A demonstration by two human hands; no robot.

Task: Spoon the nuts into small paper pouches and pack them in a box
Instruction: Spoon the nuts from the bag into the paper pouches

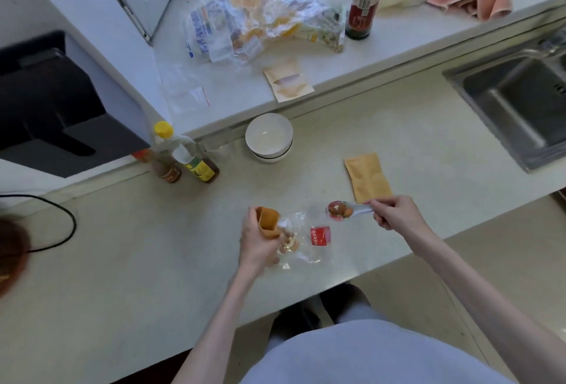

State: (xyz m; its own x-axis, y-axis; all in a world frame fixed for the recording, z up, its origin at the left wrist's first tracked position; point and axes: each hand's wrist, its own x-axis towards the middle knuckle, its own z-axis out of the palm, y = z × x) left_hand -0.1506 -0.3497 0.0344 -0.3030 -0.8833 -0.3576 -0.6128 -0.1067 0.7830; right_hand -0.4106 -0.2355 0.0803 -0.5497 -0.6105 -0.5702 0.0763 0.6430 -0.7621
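**Spoonful of nuts held beside an open pouch**

Head view. The left hand grips one small orange-brown paper pouch, fingers curled round its lower part, with the mouth held open and facing up. The right hand pinches the handle of a white spoon between thumb and fingers; the bowl of the spoon carries a few brown and reddish nuts and hangs in the air just to the right of the pouch, not touching it.

Under and between the hands lies one clear plastic bag on the pale counter, with several light-coloured nuts still inside next to the left hand. A red label on the bag bears white writing, too small to read.

A second paper pouch lies flat on the counter behind the right hand. A third, paler pouch lies on the raised ledge behind.

Two white bowls stand stacked near the ledge. Left of them stand two sauce bottles: one with a yellow cap and yellow label, one smaller with a red-brown label; their print is blurred. On the ledge a dark glass bottle shows a red label with large pale characters that cannot be made out. Beside it lies a crumpled clear packet with blue print, unreadable. One steel sink sits at the right.
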